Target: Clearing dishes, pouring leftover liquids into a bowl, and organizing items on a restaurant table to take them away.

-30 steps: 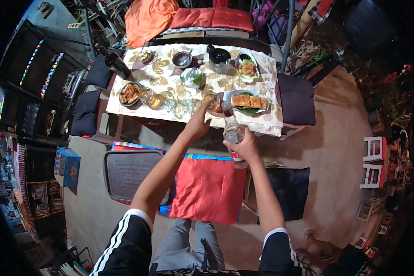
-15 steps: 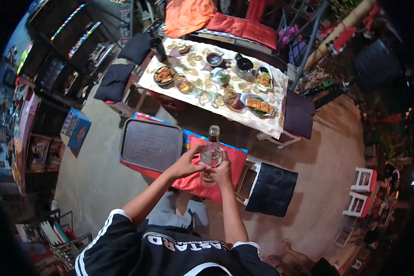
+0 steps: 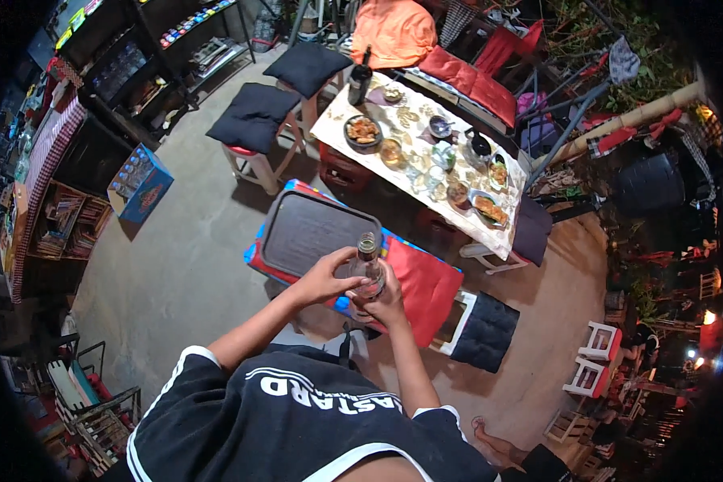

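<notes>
A clear glass bottle (image 3: 368, 251) is held upright between my two hands in front of my body, its neck and open-looking mouth uppermost. My left hand (image 3: 328, 276) wraps the bottle's side from the left. My right hand (image 3: 386, 301) curls around it from the right, lower down. Fingers cover much of the bottle's body. Beneath and just beyond the hands are a dark rectangular tray (image 3: 317, 233) and a red cushion (image 3: 422, 293), both on a low bench with a multicoloured cover.
Farther off stands a table (image 3: 410, 186) with a patterned cloth, bearing a bowl of food (image 3: 362, 131), a dark bottle (image 3: 360, 82), glasses and plates. Stools with dark cushions (image 3: 253, 117) flank it. A blue box of bottles (image 3: 140, 183) sits on the floor at left, near shelves.
The whole view has shifted, so the table, bench and tray appear farther right. Both hands still grip the bottle, which now shows its mouth more directly.
</notes>
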### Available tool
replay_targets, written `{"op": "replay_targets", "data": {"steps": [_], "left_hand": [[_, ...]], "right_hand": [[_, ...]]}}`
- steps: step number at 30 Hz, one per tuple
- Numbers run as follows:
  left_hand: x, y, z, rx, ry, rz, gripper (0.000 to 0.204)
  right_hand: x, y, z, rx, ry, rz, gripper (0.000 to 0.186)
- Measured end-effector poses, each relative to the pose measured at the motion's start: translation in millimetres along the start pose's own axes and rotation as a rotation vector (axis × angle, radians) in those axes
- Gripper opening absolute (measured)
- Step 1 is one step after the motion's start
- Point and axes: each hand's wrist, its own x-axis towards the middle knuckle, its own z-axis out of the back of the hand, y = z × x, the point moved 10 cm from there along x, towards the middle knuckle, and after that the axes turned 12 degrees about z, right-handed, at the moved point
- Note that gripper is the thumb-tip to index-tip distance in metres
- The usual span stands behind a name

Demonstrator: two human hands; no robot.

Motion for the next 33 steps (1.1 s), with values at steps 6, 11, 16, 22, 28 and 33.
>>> {"op": "replay_targets", "data": {"steps": [6, 11, 16, 22, 28, 33], "left_hand": [[-53, 8, 96, -0.056, -0.043, -0.088, 0.049], [-72, 4, 133, -0.120, -0.057, -0.035, 0.043], [-69, 11, 156, -0.181, -0.103, -0.024, 0.041], [-54, -23, 183, 0.007, -0.197, -0.072, 0.035], [-19, -46, 237, 0.060, -0.212, -0.096, 0.034], [7, -45, 308, 0.007, -0.169, -0.140, 0.031]], "right_hand": [[35, 49, -108, -0.024, 0.083, 0.085, 0.087], [52, 58, -155, 0.008, 0.111, 0.043, 0.087], [72, 68, -167, 0.031, 0.152, 0.026, 0.091], [114, 77, -166, -0.163, 0.243, 0.103, 0.091], [178, 76, -183, -0.178, 0.261, 0.131, 0.090], [238, 73, -225, -0.219, 0.229, 0.176, 0.090]]}}
